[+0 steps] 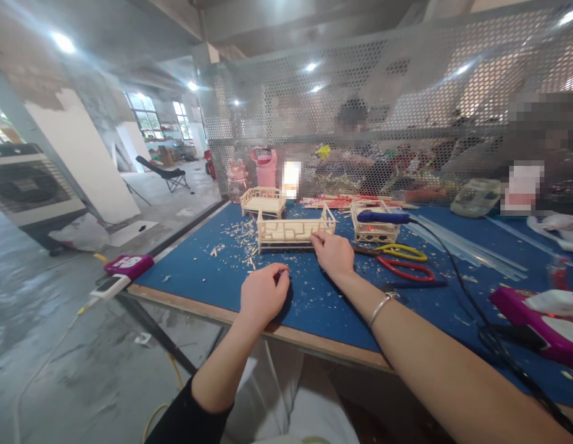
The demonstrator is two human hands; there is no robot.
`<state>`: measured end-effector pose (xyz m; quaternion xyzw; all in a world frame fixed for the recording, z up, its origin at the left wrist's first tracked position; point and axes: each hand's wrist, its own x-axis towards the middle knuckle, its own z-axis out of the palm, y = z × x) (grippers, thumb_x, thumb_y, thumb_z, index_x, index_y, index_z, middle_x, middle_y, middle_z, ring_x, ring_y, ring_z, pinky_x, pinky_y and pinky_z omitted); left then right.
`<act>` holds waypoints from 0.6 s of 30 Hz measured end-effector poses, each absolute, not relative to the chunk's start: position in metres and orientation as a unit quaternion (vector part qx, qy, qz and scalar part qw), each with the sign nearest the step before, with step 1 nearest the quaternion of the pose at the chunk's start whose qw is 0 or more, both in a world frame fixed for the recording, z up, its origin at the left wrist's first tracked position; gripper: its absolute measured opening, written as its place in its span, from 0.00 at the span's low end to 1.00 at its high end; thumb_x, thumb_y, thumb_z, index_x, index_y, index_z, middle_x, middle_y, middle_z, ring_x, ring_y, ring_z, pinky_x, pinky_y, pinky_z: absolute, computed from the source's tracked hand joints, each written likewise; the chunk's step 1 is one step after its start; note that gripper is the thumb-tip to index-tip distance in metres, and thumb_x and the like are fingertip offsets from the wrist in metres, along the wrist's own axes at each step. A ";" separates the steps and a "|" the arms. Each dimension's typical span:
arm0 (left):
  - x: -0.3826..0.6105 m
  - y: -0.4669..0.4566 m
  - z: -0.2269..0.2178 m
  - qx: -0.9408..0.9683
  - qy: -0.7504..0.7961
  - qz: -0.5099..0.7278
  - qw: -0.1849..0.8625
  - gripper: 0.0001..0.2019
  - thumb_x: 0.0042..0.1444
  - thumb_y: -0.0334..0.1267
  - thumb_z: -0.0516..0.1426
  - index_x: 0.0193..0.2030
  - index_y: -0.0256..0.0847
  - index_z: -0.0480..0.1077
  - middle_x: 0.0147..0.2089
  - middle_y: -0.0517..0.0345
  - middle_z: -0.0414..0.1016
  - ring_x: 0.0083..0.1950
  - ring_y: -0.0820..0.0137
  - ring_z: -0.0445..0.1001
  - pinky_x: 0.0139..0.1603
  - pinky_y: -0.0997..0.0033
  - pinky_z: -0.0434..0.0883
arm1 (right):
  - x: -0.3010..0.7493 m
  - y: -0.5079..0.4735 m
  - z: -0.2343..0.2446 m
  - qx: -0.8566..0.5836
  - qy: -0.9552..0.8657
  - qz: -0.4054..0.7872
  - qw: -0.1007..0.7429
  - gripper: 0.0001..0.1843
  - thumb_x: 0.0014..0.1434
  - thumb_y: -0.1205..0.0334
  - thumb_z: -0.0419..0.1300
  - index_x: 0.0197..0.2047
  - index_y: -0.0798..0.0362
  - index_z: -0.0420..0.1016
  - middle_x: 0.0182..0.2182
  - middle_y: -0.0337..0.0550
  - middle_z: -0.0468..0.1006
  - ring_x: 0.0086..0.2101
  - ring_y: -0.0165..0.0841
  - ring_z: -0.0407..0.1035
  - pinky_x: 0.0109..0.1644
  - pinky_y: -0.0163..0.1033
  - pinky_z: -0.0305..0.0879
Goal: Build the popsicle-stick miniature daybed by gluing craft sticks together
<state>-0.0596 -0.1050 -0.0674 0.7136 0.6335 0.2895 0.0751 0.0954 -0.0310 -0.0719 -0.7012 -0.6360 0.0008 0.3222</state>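
Note:
A small pale wooden model bench (290, 231) with lattice railings stands upright on the blue tabletop (198, 262). My right hand (335, 253) is at its front right corner, thumb and fingertips pinched on the railing. Closer to the table's front edge, my left hand (263, 290) rests with its fingers curled in and the thumb near the index finger. Whatever those fingers may hold is hidden. Behind the bench sits a second wooden model (264, 200), and a third wooden model (376, 225) stands to its right.
A blue-handled corded tool (383, 217) lies against the right model. Scissors (406, 259) with yellow and red handles lie beside my right forearm. Red sticks (342, 201), clear glue sticks (471, 243) and wood scraps (242, 237) are spread about. A perforated screen (277, 105) stands behind; people sit beyond it.

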 end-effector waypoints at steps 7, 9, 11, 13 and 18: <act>-0.060 -0.105 -0.067 0.714 0.635 0.285 0.071 0.14 0.57 0.39 0.49 0.42 0.46 0.75 0.41 0.60 0.79 0.41 0.64 0.76 0.42 0.69 0.68 | 0.095 -0.031 -0.073 -0.702 -0.635 0.000 0.322 0.18 0.60 0.53 0.48 0.44 0.43 0.77 0.38 0.42 0.81 0.39 0.35 0.72 0.35 0.35 0.60; -0.060 -0.106 -0.067 0.715 0.635 0.285 0.070 0.14 0.57 0.39 0.49 0.42 0.46 0.75 0.41 0.60 0.79 0.41 0.65 0.76 0.42 0.69 0.68 | 0.096 -0.031 -0.073 -0.699 -0.637 0.000 0.324 0.18 0.60 0.53 0.48 0.44 0.43 0.77 0.39 0.42 0.80 0.39 0.36 0.72 0.35 0.35 0.60; -0.060 -0.106 -0.067 0.715 0.633 0.286 0.070 0.14 0.57 0.39 0.49 0.42 0.46 0.75 0.40 0.60 0.79 0.41 0.65 0.76 0.42 0.69 0.68 | 0.096 -0.031 -0.073 -0.697 -0.639 0.000 0.326 0.18 0.60 0.53 0.48 0.43 0.43 0.77 0.38 0.42 0.81 0.39 0.36 0.72 0.35 0.35 0.60; -0.060 -0.106 -0.067 0.715 0.634 0.287 0.070 0.14 0.57 0.39 0.49 0.42 0.46 0.75 0.41 0.60 0.79 0.41 0.65 0.76 0.43 0.69 0.69 | 0.096 -0.031 -0.073 -0.696 -0.640 -0.002 0.326 0.18 0.60 0.53 0.48 0.44 0.43 0.77 0.38 0.42 0.81 0.39 0.36 0.72 0.35 0.35 0.60; -0.060 -0.106 -0.067 0.713 0.637 0.285 0.068 0.14 0.57 0.39 0.49 0.42 0.46 0.75 0.40 0.59 0.79 0.40 0.65 0.76 0.42 0.70 0.69 | 0.096 -0.031 -0.073 -0.697 -0.640 -0.004 0.325 0.17 0.60 0.53 0.48 0.44 0.43 0.77 0.38 0.43 0.81 0.38 0.36 0.72 0.36 0.35 0.60</act>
